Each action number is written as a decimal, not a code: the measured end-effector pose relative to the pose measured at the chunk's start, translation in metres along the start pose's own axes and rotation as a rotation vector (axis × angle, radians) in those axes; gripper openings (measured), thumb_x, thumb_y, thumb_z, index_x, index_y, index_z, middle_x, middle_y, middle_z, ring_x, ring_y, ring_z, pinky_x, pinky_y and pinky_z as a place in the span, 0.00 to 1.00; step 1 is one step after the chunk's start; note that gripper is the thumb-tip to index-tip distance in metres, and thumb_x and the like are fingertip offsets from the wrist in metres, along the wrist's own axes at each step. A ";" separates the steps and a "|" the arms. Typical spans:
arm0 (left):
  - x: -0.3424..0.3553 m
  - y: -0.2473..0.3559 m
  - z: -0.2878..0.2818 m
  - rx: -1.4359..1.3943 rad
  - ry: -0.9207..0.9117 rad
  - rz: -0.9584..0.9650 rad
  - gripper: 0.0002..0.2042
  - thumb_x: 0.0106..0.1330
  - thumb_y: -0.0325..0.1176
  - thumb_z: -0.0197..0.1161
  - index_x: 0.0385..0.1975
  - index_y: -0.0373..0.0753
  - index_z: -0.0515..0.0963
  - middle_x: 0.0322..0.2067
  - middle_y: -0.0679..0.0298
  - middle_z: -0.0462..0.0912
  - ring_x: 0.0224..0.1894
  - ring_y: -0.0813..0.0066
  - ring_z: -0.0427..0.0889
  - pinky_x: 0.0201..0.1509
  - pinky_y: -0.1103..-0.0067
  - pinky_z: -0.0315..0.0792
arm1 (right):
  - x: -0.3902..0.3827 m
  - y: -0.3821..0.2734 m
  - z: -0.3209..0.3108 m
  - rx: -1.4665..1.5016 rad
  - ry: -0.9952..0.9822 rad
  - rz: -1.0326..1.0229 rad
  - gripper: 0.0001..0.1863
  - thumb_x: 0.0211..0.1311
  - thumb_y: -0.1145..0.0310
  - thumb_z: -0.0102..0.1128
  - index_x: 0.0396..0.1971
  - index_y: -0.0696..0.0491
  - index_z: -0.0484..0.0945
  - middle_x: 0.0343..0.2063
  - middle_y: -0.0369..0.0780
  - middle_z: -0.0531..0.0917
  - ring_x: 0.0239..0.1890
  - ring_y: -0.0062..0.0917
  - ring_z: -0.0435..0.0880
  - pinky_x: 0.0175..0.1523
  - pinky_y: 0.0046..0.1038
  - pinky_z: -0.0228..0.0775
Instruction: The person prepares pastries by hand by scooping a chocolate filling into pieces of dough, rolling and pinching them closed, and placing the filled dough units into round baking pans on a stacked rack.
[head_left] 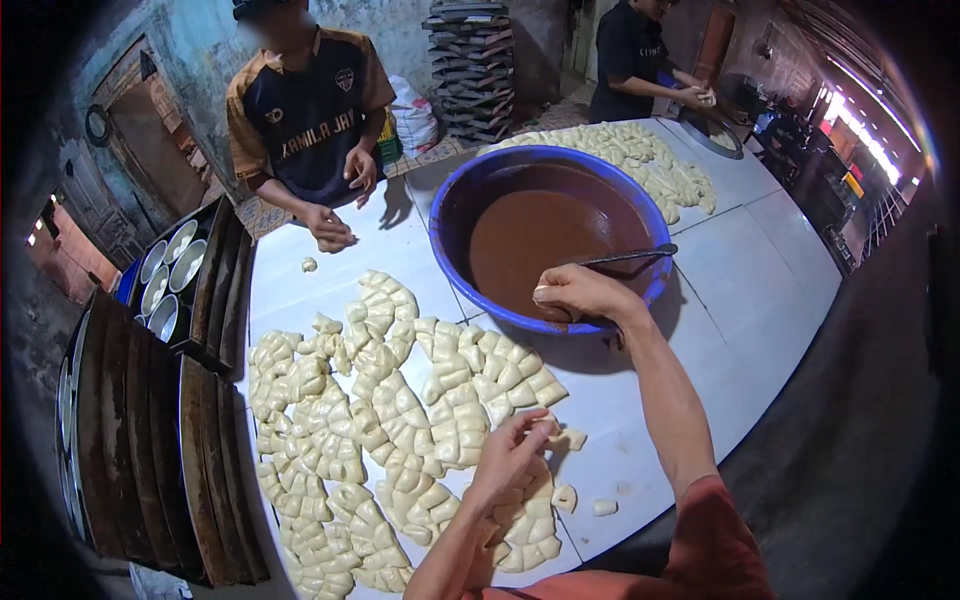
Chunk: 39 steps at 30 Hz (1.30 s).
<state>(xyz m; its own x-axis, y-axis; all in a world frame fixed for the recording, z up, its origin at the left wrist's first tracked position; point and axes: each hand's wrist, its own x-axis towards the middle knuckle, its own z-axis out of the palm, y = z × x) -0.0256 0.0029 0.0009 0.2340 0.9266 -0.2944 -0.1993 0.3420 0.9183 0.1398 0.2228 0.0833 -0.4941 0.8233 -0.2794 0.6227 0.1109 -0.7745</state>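
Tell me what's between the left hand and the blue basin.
In the head view, between the left hand and the blue basin: cut dough pieces, then a strip of white tabletop.

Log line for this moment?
left hand: at dough pieces | right hand: over blue basin | basin: brown mixture, dark handle across rim | grips: unclear

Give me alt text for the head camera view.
A person's right hand is over a blue basin of brown liquid; the left hand is over pale dough pieces on a white tiled table. Two co-workers stand across it; dark baking trays are stacked at left.
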 end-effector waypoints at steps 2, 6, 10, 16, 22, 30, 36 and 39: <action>0.009 0.000 -0.001 0.045 0.004 0.047 0.20 0.72 0.38 0.58 0.55 0.29 0.72 0.43 0.58 0.83 0.42 0.76 0.81 0.48 0.80 0.74 | -0.009 -0.008 0.003 0.060 -0.003 -0.033 0.17 0.58 0.60 0.54 0.37 0.58 0.82 0.28 0.45 0.85 0.31 0.34 0.84 0.40 0.34 0.73; 0.021 0.012 0.011 0.040 -0.007 0.063 0.21 0.71 0.40 0.60 0.55 0.31 0.73 0.40 0.62 0.82 0.40 0.79 0.80 0.46 0.82 0.75 | -0.036 -0.023 0.008 -0.362 0.196 -0.144 0.17 0.61 0.60 0.52 0.34 0.59 0.81 0.25 0.49 0.84 0.32 0.41 0.84 0.43 0.41 0.73; 0.017 0.012 0.015 -0.005 0.002 0.070 0.18 0.72 0.38 0.58 0.53 0.30 0.74 0.39 0.63 0.82 0.38 0.81 0.79 0.43 0.82 0.76 | -0.049 -0.029 0.005 -0.454 0.216 -0.197 0.16 0.62 0.60 0.51 0.32 0.59 0.81 0.27 0.49 0.84 0.35 0.45 0.84 0.45 0.43 0.73; 0.013 0.002 0.011 0.027 0.009 0.103 0.18 0.72 0.38 0.58 0.52 0.30 0.75 0.34 0.65 0.82 0.36 0.82 0.79 0.42 0.83 0.75 | -0.055 -0.030 0.006 -0.391 0.343 -0.251 0.16 0.65 0.58 0.51 0.34 0.57 0.80 0.25 0.47 0.83 0.29 0.42 0.83 0.38 0.40 0.73; 0.015 0.009 0.007 0.026 -0.008 0.102 0.19 0.71 0.39 0.59 0.54 0.30 0.73 0.38 0.63 0.82 0.38 0.82 0.79 0.44 0.83 0.74 | -0.057 -0.028 0.016 -0.483 0.444 -0.360 0.14 0.65 0.60 0.53 0.33 0.56 0.79 0.22 0.45 0.82 0.27 0.38 0.84 0.35 0.36 0.74; 0.033 0.029 0.029 -0.122 -0.102 0.052 0.22 0.71 0.45 0.58 0.57 0.35 0.72 0.48 0.63 0.80 0.49 0.72 0.80 0.51 0.74 0.75 | -0.078 0.006 0.029 0.890 0.346 -0.137 0.11 0.70 0.61 0.54 0.35 0.54 0.75 0.27 0.35 0.80 0.27 0.16 0.82 0.31 0.20 0.77; 0.040 0.011 0.041 -0.616 -0.212 -0.013 0.22 0.72 0.48 0.54 0.59 0.41 0.70 0.55 0.65 0.75 0.60 0.73 0.71 0.57 0.67 0.71 | -0.105 0.025 0.082 1.239 0.402 -0.119 0.08 0.72 0.63 0.52 0.38 0.52 0.73 0.31 0.35 0.82 0.29 0.17 0.83 0.31 0.20 0.79; 0.030 0.010 0.050 -0.643 -0.176 -0.057 0.20 0.71 0.45 0.56 0.57 0.41 0.71 0.51 0.66 0.77 0.56 0.75 0.74 0.55 0.69 0.73 | -0.126 0.034 0.092 1.288 0.404 -0.132 0.08 0.72 0.63 0.51 0.40 0.52 0.73 0.33 0.35 0.82 0.30 0.17 0.83 0.33 0.20 0.78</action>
<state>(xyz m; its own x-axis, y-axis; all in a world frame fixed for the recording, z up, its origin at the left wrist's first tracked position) 0.0266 0.0266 0.0148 0.4015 0.8839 -0.2399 -0.6972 0.4648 0.5458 0.1676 0.0714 0.0402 -0.1553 0.9764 -0.1502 -0.5300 -0.2106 -0.8215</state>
